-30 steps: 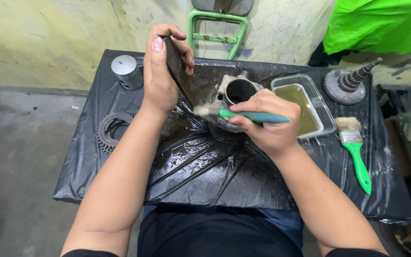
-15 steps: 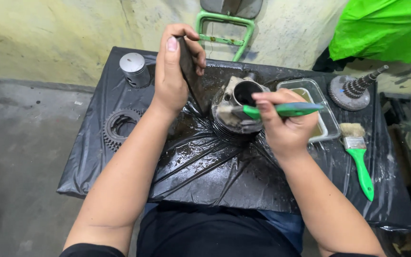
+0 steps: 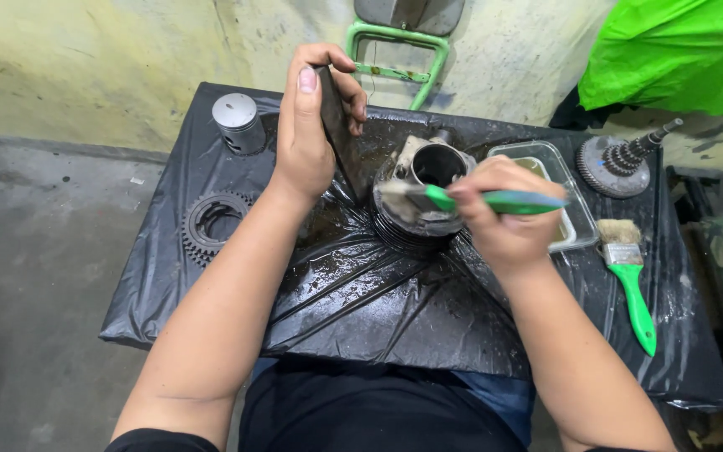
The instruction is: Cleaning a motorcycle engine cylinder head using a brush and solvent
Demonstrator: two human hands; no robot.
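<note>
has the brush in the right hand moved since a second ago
Yes: the toothbrush has shifted back toward the tray; its bristles are now over the cylinder, not left of it.

Grey concrete floor point(image 3: 35, 276), dusty and speckled. Rough plastered wall point(image 3: 110, 59) behind – yellowish, stained, patchy. Low table wrapped in wet black plastic sheeting point(image 3: 395, 301). Green tubular metal frame point(image 3: 395, 50) leans at the wall; bright green tarp point(image 3: 679, 50) top right. Light flat, diffuse – soft shadows only.

both hands point(image 3: 315, 125) point(image 3: 504, 213) clenched, forearms reaching forward
</note>
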